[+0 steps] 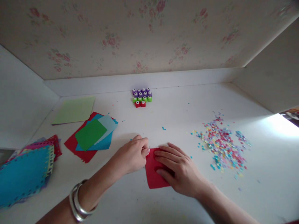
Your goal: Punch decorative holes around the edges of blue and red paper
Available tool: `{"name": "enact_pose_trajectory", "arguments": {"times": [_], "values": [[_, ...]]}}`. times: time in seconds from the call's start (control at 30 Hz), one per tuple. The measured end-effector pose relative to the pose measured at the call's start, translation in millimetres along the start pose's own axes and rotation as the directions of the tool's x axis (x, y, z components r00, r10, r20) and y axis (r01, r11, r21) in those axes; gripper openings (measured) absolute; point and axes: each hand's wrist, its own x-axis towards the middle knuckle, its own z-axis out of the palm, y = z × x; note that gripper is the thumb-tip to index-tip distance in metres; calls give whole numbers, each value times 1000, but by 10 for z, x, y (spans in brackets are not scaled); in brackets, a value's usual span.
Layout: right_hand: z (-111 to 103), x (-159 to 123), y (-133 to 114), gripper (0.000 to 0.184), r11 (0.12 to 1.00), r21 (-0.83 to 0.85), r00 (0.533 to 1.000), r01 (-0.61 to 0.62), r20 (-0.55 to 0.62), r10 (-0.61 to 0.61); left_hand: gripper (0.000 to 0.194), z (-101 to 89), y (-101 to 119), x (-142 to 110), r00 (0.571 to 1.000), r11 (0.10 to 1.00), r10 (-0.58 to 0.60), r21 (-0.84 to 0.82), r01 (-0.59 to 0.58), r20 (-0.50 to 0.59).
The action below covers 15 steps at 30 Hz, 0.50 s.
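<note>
A square of red paper lies on the white table in front of me. My right hand rests flat on its right part, fingers stretched out and apart, pressing it down. At the paper's upper left corner, my left hand is closed around what looks like a small red craft punch. The fingers hide most of it, and only a sliver of red shows by the thumb. Silver bangles circle the left wrist.
Several craft punches stand in rows near the back. Colourful confetti is heaped at right. Pale green sheets and a green sheet on others lie at left. Nearer, blue paper with punched edges tops a pile.
</note>
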Motion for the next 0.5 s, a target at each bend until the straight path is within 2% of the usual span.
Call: {"name": "enact_pose_trajectory", "arguments": {"times": [0.17, 0.37, 0.5], "values": [[-21, -5, 2, 30, 1000, 16, 1000, 8, 28, -9, 21, 7, -9, 37, 1000, 1000, -3, -2, 3, 13], [-26, -8, 4, 31, 1000, 16, 999, -8, 33, 7, 22, -47, -2, 14, 999, 996, -12, -93, 16, 51], [-36, -2, 2, 28, 1000, 29, 999, -8, 37, 7, 20, -74, 12, -11, 999, 996, -19, -81, 22, 40]]}}
